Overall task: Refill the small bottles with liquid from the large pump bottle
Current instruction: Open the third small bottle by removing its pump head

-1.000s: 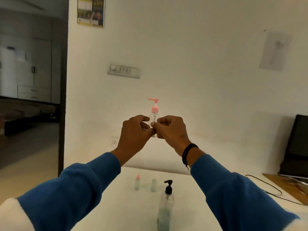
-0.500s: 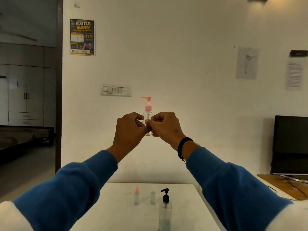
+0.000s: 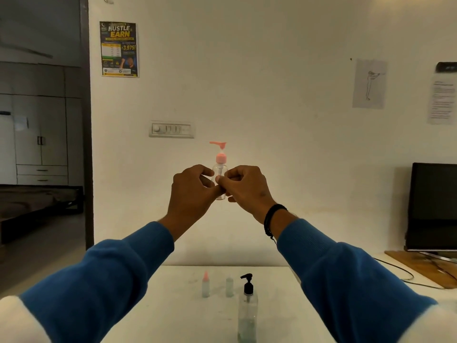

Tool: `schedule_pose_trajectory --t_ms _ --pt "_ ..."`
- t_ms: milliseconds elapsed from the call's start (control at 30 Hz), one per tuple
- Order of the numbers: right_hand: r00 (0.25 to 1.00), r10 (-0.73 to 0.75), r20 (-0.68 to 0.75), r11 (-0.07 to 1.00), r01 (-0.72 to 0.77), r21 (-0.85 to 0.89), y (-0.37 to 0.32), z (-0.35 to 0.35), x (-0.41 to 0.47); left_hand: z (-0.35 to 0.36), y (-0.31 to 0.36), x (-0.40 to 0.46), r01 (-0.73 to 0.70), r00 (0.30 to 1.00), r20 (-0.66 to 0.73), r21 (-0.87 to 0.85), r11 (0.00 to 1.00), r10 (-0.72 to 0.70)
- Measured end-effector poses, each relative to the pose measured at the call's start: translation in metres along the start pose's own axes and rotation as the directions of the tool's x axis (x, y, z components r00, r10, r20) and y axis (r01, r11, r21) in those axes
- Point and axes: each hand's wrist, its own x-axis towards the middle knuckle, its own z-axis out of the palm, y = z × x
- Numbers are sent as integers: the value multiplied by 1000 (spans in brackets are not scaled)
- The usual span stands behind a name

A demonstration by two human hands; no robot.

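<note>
Head view: both hands (image 3: 220, 186) pinch the small pump bottle (image 3: 219, 169) upright

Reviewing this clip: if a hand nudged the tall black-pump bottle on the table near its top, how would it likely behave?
The large pump bottle is tall and narrow, so a high nudge would probably tip it rather than slide it. Liquid seems to sit only in its lower part, which may steady it somewhat. It looks like smooth clear plastic, so likely a bit slippery, not fragile. It stands apart from the two small bottles.
</note>
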Motion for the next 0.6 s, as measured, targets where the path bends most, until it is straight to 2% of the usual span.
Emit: schedule_pose_trajectory --t_ms 100,300,600 --pt "999 -25 -25 1000 24 -19 -5 -4 -1 0 1 1 0 1000 -2 11 1000 0" --pt "978 -70 -197 996 56 -76 -22 -14 8 7 7 -5 30 999 21 38 999 -31" --pt "983 -71 -172 983 40 -177 -33 -4 12 10 9 -6 48 998 38 70 996 -51"
